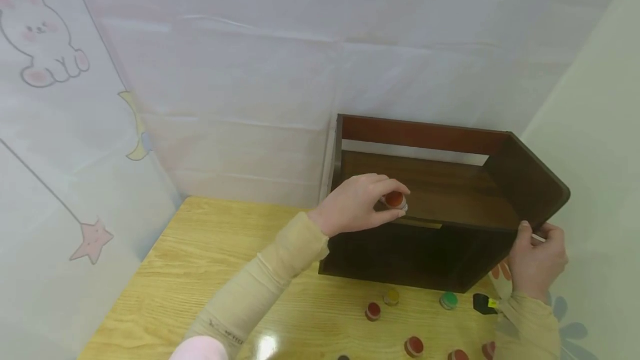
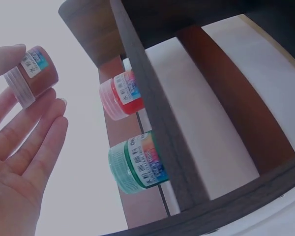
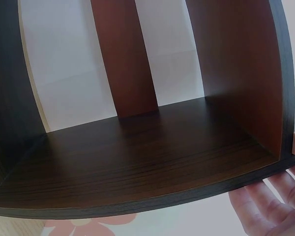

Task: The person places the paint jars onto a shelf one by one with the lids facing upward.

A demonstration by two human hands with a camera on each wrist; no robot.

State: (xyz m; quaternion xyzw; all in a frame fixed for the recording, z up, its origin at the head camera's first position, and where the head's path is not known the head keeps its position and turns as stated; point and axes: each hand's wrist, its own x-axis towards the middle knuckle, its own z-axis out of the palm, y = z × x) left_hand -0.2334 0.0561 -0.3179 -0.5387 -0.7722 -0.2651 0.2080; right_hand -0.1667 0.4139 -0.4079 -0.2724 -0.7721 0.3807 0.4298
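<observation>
My left hand (image 1: pixel 357 204) pinches a small paint jar (image 1: pixel 395 200) above the top board of a dark brown wooden shelf (image 1: pixel 450 182). In the left wrist view this jar (image 2: pixel 43 76) holds brownish-orange paint and has a clear lid; thumb and fingertips grasp it. Beside it, a red paint jar (image 2: pixel 122 96) and a green paint jar (image 2: pixel 140 162) stand on the shelf; in the head view my left hand hides that spot. At the shelf's right side my right hand (image 1: pixel 540 260) grips the board edge, with its fingers (image 3: pixel 270 201) beneath the corner in the right wrist view.
On the wooden table (image 1: pixel 215 249), in front of the shelf, lie a yellow jar (image 1: pixel 391 296), a dark red jar (image 1: pixel 372 311), a green jar (image 1: pixel 448 300) and a black object (image 1: pixel 483 304) with a yellow label. More red jars (image 1: pixel 414 346) sit nearer. Pale walls stand behind and beside.
</observation>
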